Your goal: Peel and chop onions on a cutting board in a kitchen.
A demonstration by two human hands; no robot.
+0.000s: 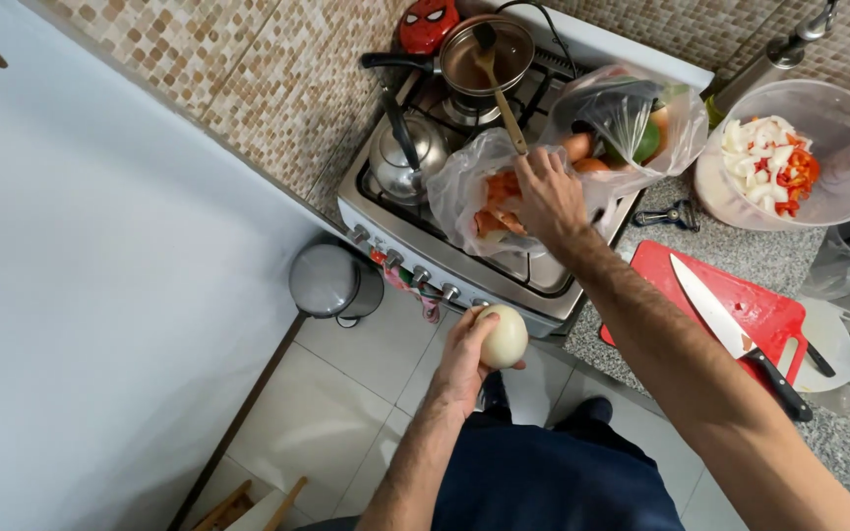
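Observation:
My left hand (464,356) holds a peeled pale onion (504,336) over the floor in front of the stove. My right hand (549,199) reaches forward onto a clear plastic bag (464,192) lying on the stove top, with orange and brown peelings inside it. The fingers press on the bag's edge; whether they grip it I cannot tell. A second clear bag (632,118) with vegetables lies just to the right of that hand.
A kettle (400,157) and a pot with a wooden spoon (487,54) sit on the stove. On the counter lie a red cutting board (769,310) with a large knife (720,320), and a clear bowl (838,128) of chopped vegetables. A small bin (332,282) stands on the floor.

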